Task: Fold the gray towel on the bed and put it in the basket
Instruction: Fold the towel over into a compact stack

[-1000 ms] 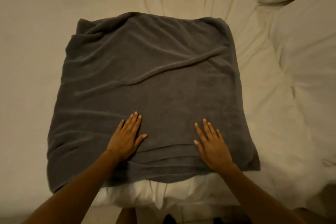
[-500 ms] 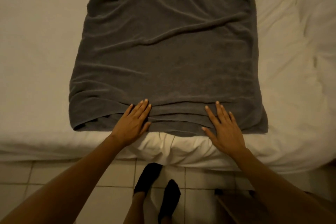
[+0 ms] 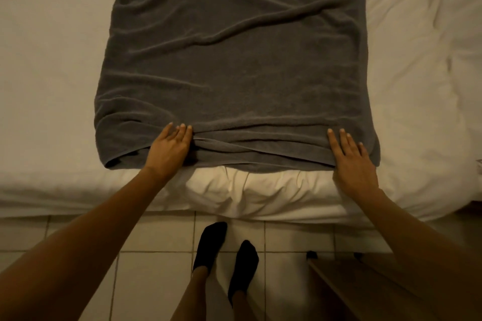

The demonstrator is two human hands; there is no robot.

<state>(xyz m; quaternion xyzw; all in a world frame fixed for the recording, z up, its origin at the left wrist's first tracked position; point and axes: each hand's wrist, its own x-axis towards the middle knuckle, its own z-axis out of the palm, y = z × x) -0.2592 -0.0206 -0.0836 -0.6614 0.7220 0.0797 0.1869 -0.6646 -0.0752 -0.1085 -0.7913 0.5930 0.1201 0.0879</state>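
The gray towel (image 3: 234,65) lies spread flat on the white bed (image 3: 47,86), doubled over, with wrinkles across it and its near edge bunched close to the bed's front edge. My left hand (image 3: 169,148) rests palm down on the towel's near edge, left of centre, fingers together. My right hand (image 3: 352,159) lies flat at the near right corner, fingers spread, partly on the towel and partly on the sheet. Neither hand grips the cloth. No basket is in view.
A rumpled white duvet (image 3: 422,60) covers the bed's right side. Below the bed edge is a tiled floor (image 3: 156,268) with my feet in black socks (image 3: 208,245). A wooden piece of furniture (image 3: 360,292) stands at the lower right.
Both hands slid back toward me to the towel's near edge and moved apart, the right one out to the corner. The view tilted down, showing the floor and my feet.
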